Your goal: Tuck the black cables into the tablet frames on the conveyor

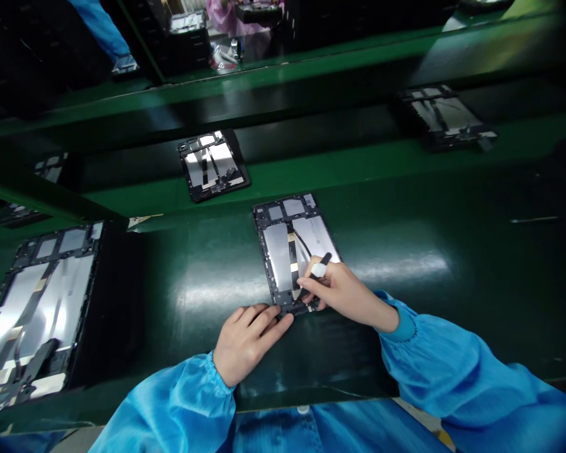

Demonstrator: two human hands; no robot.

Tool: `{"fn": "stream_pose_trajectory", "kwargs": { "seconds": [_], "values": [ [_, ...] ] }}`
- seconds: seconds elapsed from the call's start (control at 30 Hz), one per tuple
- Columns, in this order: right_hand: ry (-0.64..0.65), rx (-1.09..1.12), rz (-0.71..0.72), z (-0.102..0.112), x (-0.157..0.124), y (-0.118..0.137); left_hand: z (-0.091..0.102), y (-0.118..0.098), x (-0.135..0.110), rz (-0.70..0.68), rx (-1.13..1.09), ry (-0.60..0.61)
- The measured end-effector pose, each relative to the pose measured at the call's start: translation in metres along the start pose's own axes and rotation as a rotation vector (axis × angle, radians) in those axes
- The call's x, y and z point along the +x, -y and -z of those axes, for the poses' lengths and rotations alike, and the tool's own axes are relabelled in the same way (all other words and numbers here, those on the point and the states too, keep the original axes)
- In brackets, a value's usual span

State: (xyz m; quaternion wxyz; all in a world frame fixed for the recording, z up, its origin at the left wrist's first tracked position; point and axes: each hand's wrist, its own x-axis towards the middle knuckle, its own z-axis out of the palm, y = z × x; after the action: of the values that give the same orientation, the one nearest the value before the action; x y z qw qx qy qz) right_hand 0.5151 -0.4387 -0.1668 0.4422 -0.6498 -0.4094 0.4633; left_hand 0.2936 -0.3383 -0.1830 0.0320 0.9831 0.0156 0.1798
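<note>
Dim assembly line, glossy green under overhead light.
Dark green bench [453, 264] in front, pale glare across its surface; behind it a black belt [321, 141] running left to right between green rails [287, 78], carrying opened tablets [213, 165] well apart. Another opened tablet [38, 302] on a black mat [116, 302] at left. Beyond, in shadow, black trays [188, 41], a person in pink [226, 17], a blue sleeve [101, 28].

Blue sleeves [183, 402], dark green bench [453, 264], and a black-framed, silver-panelled tablet back [283, 251] with a yellow strip.
</note>
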Motion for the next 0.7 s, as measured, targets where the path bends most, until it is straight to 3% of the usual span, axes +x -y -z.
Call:
{"fn": "stream_pose_trajectory", "kwargs": {
  "seconds": [0.27, 0.7],
  "values": [
    [-0.117, -0.245, 0.100, 0.012, -0.026, -0.009, -0.004, -0.002, -0.002, 0.031, 0.007, 0.003],
    [-0.127, -0.232, 0.110, 0.007, -0.023, -0.011, -0.004, -0.007, -0.003, 0.018, 0.026, 0.036]
  ]
}}
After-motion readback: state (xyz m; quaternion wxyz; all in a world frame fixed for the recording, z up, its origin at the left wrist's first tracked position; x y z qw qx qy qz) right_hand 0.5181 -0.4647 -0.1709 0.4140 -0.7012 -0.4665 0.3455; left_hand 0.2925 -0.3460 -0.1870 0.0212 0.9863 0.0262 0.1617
